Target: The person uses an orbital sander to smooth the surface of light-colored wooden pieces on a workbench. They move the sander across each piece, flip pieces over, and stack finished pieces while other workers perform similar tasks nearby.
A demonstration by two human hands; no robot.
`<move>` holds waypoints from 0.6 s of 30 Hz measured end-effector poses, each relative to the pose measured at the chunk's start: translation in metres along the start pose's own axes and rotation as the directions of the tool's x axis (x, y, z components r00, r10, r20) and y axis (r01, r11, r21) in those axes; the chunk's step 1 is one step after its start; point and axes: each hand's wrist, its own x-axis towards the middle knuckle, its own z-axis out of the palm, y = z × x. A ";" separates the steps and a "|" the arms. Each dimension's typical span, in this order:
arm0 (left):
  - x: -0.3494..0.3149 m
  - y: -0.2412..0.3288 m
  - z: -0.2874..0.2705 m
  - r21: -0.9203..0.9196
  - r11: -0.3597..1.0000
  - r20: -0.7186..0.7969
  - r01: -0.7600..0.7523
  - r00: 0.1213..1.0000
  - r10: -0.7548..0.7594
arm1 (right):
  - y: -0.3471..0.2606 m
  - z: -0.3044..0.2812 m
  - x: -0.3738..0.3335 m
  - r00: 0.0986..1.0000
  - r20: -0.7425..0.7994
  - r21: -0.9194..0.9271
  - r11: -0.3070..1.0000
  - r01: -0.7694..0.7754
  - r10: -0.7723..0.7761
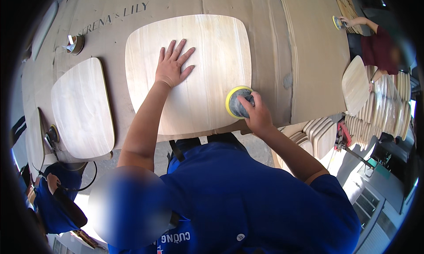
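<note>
A pale wooden panel with rounded corners lies flat on the cardboard-covered table in front of me. My left hand rests on its upper middle, palm down with the fingers spread. At the panel's lower right corner, my right hand grips a round hand sander with a dark body and a yellow pad edge. The sander sits over the panel's right edge; its underside is hidden.
Left of my panel lies a second wooden panel; beyond it, another sander is near a co-worker in blue. A round container stands at upper left. At far right, a person in dark red works near stacked panels.
</note>
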 end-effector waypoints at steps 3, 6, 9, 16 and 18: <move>0.000 0.001 -0.001 -0.016 1.000 0.012 0.009 1.000 -0.009 | 0.010 -0.005 0.026 0.999 -0.032 0.018 1.000 -0.013 0.013; 0.000 0.002 -0.003 -0.001 1.000 0.009 0.005 1.000 -0.005 | 0.020 -0.014 0.087 0.991 -0.082 -0.045 0.993 -0.110 0.106; 0.001 0.003 -0.003 0.002 1.000 -0.003 0.003 1.000 -0.003 | 0.023 -0.030 0.158 0.978 -0.102 -0.114 0.975 -0.192 0.181; 0.000 0.002 -0.002 -0.022 1.000 -0.018 0.007 1.000 -0.007 | 0.025 -0.055 0.284 0.951 -0.152 -0.090 0.955 -0.284 0.269; 0.000 0.002 -0.002 -0.020 1.000 -0.008 0.008 1.000 -0.008 | 0.025 -0.059 0.291 0.952 -0.151 -0.078 0.957 -0.279 0.265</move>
